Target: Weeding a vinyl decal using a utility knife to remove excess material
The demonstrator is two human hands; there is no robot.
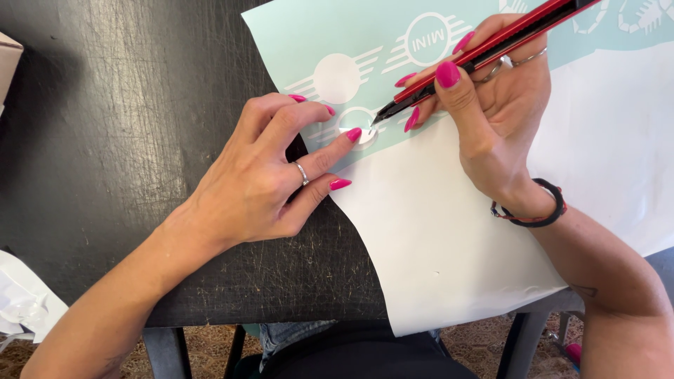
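Two risks I see at upper centre: my right hand (502, 105) grips the red knife (484, 52), blade near my left hand (263, 175) fingertip pinning the vinyl sheet (449, 231); a slip cuts it

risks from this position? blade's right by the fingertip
1. The knife tip sits beside the left hand's fingertip on the cut circle; a slip could nick it.
2. The vinyl sheet overhangs the table edge and could shift.
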